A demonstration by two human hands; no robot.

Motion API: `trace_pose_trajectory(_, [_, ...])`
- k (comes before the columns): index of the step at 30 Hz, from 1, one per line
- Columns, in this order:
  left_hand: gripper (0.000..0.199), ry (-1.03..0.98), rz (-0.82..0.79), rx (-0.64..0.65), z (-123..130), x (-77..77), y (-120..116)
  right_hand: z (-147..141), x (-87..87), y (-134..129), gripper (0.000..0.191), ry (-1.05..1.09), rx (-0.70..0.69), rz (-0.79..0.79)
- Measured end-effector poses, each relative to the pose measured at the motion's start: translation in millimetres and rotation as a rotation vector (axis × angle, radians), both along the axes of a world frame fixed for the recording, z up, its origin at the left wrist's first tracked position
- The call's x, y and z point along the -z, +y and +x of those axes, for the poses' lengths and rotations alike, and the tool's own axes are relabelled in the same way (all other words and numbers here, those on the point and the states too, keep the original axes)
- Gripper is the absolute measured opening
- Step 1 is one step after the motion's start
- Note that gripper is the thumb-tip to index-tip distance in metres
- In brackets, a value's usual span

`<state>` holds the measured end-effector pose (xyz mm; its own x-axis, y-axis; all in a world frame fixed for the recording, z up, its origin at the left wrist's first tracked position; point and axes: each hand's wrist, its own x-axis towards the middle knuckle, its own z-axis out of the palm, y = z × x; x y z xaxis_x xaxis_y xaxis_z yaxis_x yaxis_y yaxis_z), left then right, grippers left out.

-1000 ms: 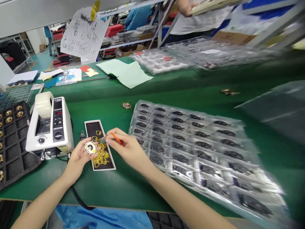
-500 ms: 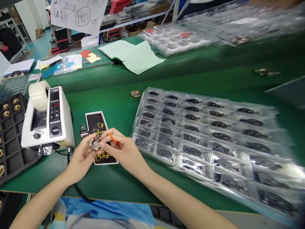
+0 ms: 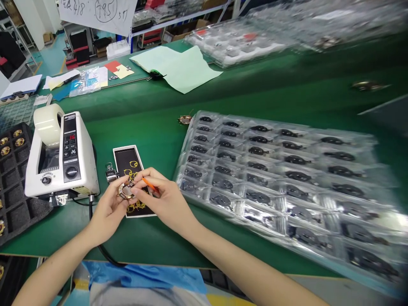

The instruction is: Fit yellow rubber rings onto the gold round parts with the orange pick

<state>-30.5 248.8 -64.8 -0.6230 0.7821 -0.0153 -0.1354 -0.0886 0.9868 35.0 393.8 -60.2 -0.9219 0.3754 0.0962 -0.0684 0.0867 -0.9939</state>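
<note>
My left hand (image 3: 108, 208) pinches a round gold-rimmed disc (image 3: 126, 190) between its fingertips. My right hand (image 3: 167, 203) holds a thin orange-handled tool (image 3: 149, 184), and its fingers reach in over the disc, hiding most of its face and the tool's tip. Beneath both hands lies a black card (image 3: 126, 160) scattered with thin gold rings. A small metal clip part (image 3: 110, 173) sits just left of the card.
A white tape dispenser (image 3: 62, 157) stands left of the card, with a black foam tray of gold parts (image 3: 14, 178) beyond it. A large clear blister tray of dark parts (image 3: 280, 182) lies to the right. A loose gold ring (image 3: 185, 120) rests on the green bench mat (image 3: 140, 131).
My right hand has moved left, from beside the disc to over it, and the tool's tip is now hidden. The view has tilted downward, so everything sits higher in the picture.
</note>
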Motion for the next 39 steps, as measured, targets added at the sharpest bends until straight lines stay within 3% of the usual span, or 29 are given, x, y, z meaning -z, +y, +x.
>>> trace_pose_trajectory(9, [0.041,-0.01,-0.015,-0.014,2,0.1,2,-1,6.3,-4,0.016,0.03,0.077,0.101])
trace_pose_trajectory(19, [0.032,-0.004,-0.096,-0.224,4,6.2,6,2,13.0,-12,0.015,0.039,0.157,0.327])
trace_pose_trajectory(25, [0.032,-0.042,-0.082,-0.229,4,-0.1,7,-3,12.4,-8,0.002,-0.031,0.048,0.201])
trace_pose_trajectory(30, [0.032,-0.025,-0.086,-0.208,5,4.4,7,-3,13.7,-8,0.01,-0.001,-0.029,0.176])
trace_pose_trajectory(35, [0.021,0.126,-0.186,-0.135,1,12.0,4,-2,17.3,-5,0.017,-0.038,-0.047,0.359])
trace_pose_trajectory(39, [0.017,0.416,-0.285,-0.116,-5,3.7,1,1,18.5,-4,0.012,0.238,0.046,0.701])
